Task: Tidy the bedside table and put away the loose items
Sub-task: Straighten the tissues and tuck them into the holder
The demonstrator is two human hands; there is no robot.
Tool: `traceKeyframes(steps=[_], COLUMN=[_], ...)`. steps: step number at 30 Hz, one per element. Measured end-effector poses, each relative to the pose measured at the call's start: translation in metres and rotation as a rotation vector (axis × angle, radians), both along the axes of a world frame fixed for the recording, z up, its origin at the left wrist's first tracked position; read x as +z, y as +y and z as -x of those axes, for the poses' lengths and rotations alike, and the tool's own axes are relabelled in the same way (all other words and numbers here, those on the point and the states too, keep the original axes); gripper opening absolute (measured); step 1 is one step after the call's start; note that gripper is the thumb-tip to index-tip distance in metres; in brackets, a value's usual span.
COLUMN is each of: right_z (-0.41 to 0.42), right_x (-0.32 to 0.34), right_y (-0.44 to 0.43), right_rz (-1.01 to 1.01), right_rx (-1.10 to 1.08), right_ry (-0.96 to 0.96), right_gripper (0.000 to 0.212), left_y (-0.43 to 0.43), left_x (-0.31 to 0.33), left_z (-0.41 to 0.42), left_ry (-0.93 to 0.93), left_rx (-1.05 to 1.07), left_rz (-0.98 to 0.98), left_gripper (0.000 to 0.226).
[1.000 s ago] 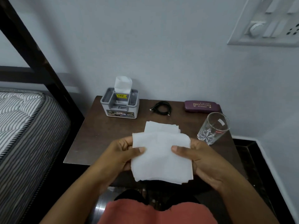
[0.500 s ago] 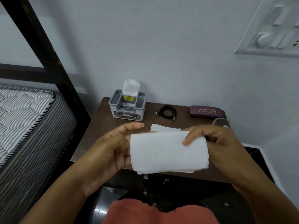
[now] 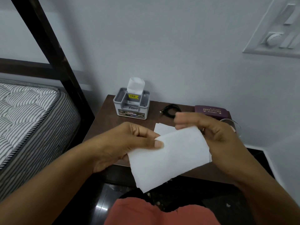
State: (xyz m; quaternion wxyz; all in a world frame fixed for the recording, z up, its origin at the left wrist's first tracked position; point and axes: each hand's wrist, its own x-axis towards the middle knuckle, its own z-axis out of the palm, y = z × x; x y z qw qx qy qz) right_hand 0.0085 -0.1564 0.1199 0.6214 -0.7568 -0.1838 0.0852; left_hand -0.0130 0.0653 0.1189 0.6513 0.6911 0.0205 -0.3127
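A folded white tissue is held above the front of the dark wooden bedside table. My left hand pinches its left edge with the thumb on top. My right hand grips its upper right corner, fingers curled over the fold. Another white tissue lies flat on the table behind it. A grey tissue box with a tissue sticking up stands at the back left. A coiled black cable, a maroon spectacle case and a clear glass, mostly hidden by my right hand, sit at the back right.
A striped mattress and a black bed post are to the left of the table. A white switch panel hangs on the wall at upper right. Dark floor and a white wall skirting lie to the right.
The tissue has been folded over into a narrower strip and tilted down to the left. My right hand rose and now covers most of the glass.
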Motion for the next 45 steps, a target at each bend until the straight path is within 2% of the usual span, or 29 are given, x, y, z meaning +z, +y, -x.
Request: traceKeyframes(steps=[1,3,4,5,7,9,12,15,18,21,23,27,36,39,41,45], right_z=[0.0,0.001,0.005,0.01,0.018,0.015,-0.014,-0.059,-0.106,-0.148,-0.172,-0.202,-0.213,-0.212,-0.215,-0.22], right_x=[-0.006,-0.023,-0.035,-0.046,-0.063,-0.077,-0.086,-0.085,-0.08,-0.084,-0.091,-0.11,-0.126,-0.123,-0.116,-0.105], right_y=[0.001,0.007,0.014,0.023,0.045,0.063,0.081,0.099,0.12,0.14,0.152,0.163,0.169,0.174,0.174,0.169], right_rz=[-0.177,-0.529,-0.619,-0.638,-0.51,-0.277,-0.007,0.073,0.106,0.175,0.269,0.492,0.852,0.947,0.972,0.862], right_rx=[-0.074,-0.168,-0.152,-0.105,-0.026,-0.033,-0.206,-0.226,-0.243,-0.256,-0.25,-0.241,-0.16,-0.113,-0.109,-0.15], right_ry=[0.106,0.437,0.579,0.68,0.736,0.599,0.339,0.149,0.076,0.012,-0.026,-0.104,-0.5,-0.525,-0.451,-0.268], right_gripper=[0.039,0.039,0.045,0.055,0.069,0.052,0.019,0.024,0.038,0.04,0.041,0.045,0.028,0.031,0.038,0.046], left_y=[0.0,0.003,0.004,0.004,0.003,0.004,0.016,0.037,0.057,0.075,0.085,0.1,0.111,0.11,0.108,0.106], left_x=[-0.004,-0.018,-0.027,-0.037,-0.056,-0.071,-0.082,-0.077,-0.063,-0.058,-0.062,-0.08,-0.113,-0.113,-0.111,-0.112], left_z=[0.0,0.0,0.0,0.0,-0.001,-0.007,-0.029,-0.07,-0.115,-0.153,-0.171,-0.193,-0.197,-0.197,-0.199,-0.205], left_ry=[-0.019,-0.05,-0.063,-0.072,-0.091,-0.117,-0.175,-0.308,-0.452,-0.541,-0.565,-0.604,-0.622,-0.634,-0.662,-0.645], left_rx=[0.043,0.172,0.245,0.306,0.376,0.394,0.408,0.408,0.439,0.456,0.436,0.461,0.499,0.532,0.548,0.517], left_rz=[0.027,0.085,0.115,0.143,0.184,0.211,0.22,0.14,0.033,-0.027,-0.062,-0.105,-0.099,-0.123,-0.153,-0.239], left_gripper=[0.024,0.024,0.026,0.027,0.029,0.028,0.024,0.025,0.024,0.017,0.009,0.008,0.006,0.007,0.008,0.013])
